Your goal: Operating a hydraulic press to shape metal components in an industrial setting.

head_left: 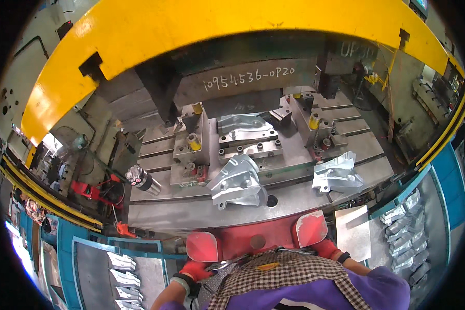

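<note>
head view: both gloved hands — left hand (195,269), right hand (329,249) — sit low by the press's red buttons (203,246), grips hidden, cannot tell; stamped bracket (238,182) lies on the bed, seemingly awaiting transfer.

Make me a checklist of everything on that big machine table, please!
Surface: grey slotted steel press bed, bare at front.
Job's things: two shiny pressed metal parts, one at centre, one at right; a third sits in the die.
Clutter: silver can at left edge.
Grips: left hand and right hand, red-gloved, low by the front edge; grip unclear.
Cables: red leads at left.
Surroundings: yellow press frame; bins of stacked parts.
</note>
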`<action>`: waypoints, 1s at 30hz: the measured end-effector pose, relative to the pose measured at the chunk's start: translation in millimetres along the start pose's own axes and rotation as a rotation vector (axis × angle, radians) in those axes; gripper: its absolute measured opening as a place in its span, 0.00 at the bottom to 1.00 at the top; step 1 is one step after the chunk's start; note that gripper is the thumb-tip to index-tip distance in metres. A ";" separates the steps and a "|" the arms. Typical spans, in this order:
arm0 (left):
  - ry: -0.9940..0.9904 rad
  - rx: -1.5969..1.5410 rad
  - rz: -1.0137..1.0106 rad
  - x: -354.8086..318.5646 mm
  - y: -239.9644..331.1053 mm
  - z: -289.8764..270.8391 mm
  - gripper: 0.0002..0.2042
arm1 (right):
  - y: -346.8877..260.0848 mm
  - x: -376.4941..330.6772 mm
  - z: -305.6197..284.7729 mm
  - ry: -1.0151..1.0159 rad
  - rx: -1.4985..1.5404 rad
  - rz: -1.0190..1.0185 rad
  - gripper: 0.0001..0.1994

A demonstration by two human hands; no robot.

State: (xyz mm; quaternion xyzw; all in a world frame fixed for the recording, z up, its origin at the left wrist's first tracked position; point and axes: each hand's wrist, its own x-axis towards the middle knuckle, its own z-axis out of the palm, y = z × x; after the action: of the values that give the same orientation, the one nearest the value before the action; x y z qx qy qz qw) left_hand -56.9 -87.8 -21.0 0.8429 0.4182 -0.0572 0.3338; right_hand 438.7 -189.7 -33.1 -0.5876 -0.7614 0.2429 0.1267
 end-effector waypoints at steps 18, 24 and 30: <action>0.052 -0.131 0.078 -2.0 -1.3 11.2 0.26 | -0.8 -1.8 -1.8 -0.145 0.107 0.132 0.26; -0.192 -0.927 -0.241 -2.0 37.6 -102.9 0.20 | -15.5 -12.7 -12.1 0.004 0.209 0.080 0.23; 0.162 -0.446 -0.059 166.9 -3.4 -226.1 0.26 | -43.9 1.8 -25.7 0.018 0.686 0.323 0.19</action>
State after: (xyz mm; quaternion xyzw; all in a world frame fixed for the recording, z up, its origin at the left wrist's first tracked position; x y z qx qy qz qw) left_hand 6.7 162.9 88.9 0.7374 0.4705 0.0948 0.4753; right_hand 414.0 -190.7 11.3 -0.6255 -0.5324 0.4954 0.2828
